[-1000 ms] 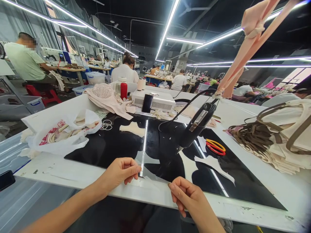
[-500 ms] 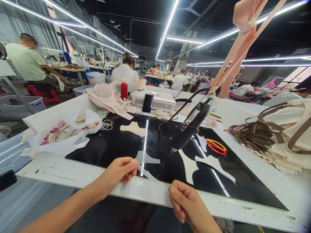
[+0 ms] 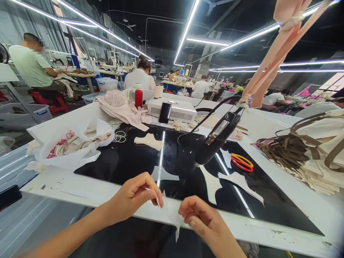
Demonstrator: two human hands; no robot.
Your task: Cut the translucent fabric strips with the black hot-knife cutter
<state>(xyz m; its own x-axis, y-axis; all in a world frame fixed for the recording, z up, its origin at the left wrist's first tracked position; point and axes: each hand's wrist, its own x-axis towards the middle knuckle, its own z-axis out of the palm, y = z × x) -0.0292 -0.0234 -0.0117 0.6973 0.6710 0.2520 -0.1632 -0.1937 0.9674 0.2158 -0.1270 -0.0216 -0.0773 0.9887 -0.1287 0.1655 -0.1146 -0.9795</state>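
At the table's front edge my left hand (image 3: 141,195) pinches a thin, whitish translucent strip (image 3: 177,232) between thumb and fingers. The strip hangs toward my right hand (image 3: 200,220), its middle hard to make out against the white table edge. My right hand has its fingers loosely curled, with the thumb apart from them, close to the strip's lower end. Beyond my hands, pale cut pieces, such as a cream piece (image 3: 211,184) and a white piece (image 3: 243,182), lie on the black board (image 3: 107,157). A black hand-held machine (image 3: 216,139) hangs over the board.
A white plastic bag (image 3: 80,157) of fabric scraps sits at left. Orange-handled scissors or loops (image 3: 242,162) lie at right, near stacked beige fabric (image 3: 309,172). Behind stand a white box (image 3: 174,111), a phone (image 3: 165,113) and a red bottle (image 3: 138,98). Several people work farther off.
The strip has dropped from a slant above the table edge to hanging between my hands. My left hand has moved right and down, nearer my right hand, whose fingers have loosened.
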